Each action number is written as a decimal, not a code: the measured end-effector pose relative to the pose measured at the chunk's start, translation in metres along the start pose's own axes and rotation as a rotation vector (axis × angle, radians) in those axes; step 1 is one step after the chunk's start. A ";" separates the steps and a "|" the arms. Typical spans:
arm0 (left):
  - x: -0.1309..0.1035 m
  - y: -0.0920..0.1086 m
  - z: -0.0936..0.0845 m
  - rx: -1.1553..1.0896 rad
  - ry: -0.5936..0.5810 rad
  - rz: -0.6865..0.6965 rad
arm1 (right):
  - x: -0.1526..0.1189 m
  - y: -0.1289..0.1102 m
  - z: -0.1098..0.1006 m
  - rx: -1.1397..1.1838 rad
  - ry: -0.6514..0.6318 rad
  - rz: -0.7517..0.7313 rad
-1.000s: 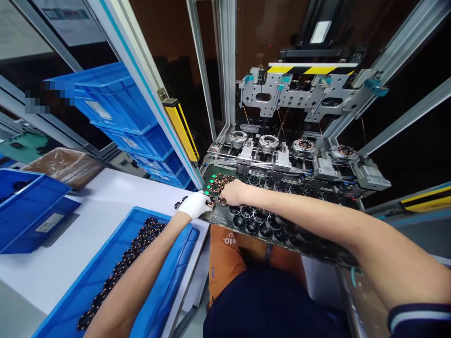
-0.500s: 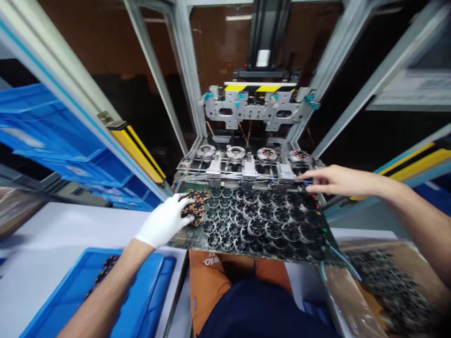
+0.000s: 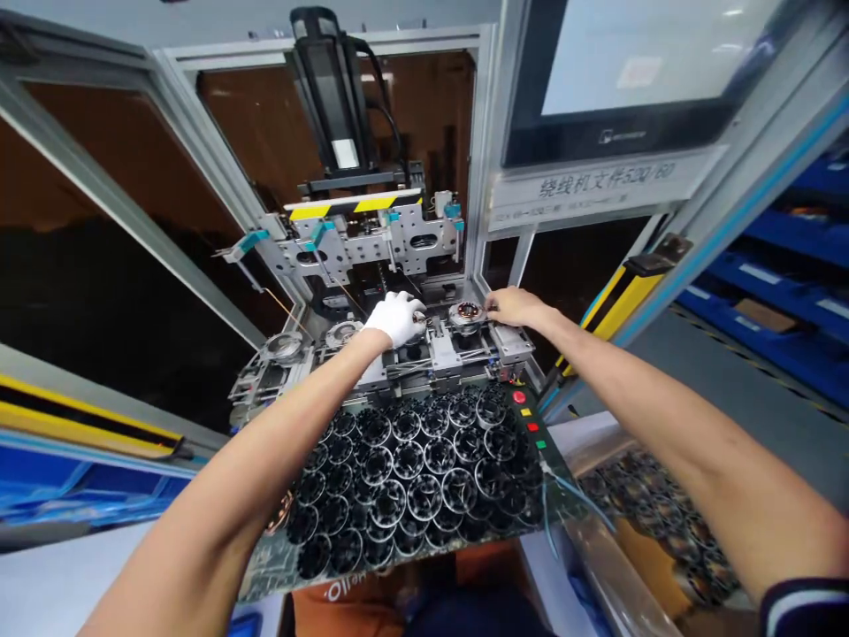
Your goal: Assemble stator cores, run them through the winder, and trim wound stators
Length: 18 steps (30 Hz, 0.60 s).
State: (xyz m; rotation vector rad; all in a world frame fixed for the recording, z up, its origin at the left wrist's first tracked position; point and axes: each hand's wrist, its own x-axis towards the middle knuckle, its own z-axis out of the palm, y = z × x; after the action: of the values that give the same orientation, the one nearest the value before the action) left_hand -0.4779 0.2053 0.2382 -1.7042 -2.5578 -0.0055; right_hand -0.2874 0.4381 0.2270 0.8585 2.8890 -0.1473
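Observation:
My left hand, in a white glove, is over the third fixture from the left, its fingers curled down around a ring part that it largely covers. Bare, my right hand touches the right side of the rightmost fixture, fingertips bent together; whatever they grip is too small to make out. In that fixture sits a copper-wound stator. Two round fixtures to the left show no copper. Rows of black-and-silver rings cover the green tray in front.
Above the fixtures hangs the machine head with a striped bar and thin wires. Yellow-black posts flank the frame. Red, yellow and green buttons sit at right, near a box of dark parts. A screen is upper right.
The view has turned right. My left hand has gone from the copper parts at the tray's left to the third fixture; my right hand has moved up to the rightmost fixture.

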 end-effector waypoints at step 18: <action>0.023 -0.033 -0.011 0.149 -0.212 0.000 | 0.034 -0.046 -0.005 0.133 -0.295 -0.071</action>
State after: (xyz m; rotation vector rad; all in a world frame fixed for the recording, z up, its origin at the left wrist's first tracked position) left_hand -0.5170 0.2134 0.2519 -1.7329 -2.6242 0.3760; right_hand -0.3414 0.4186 0.2297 0.6868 2.6557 -0.4390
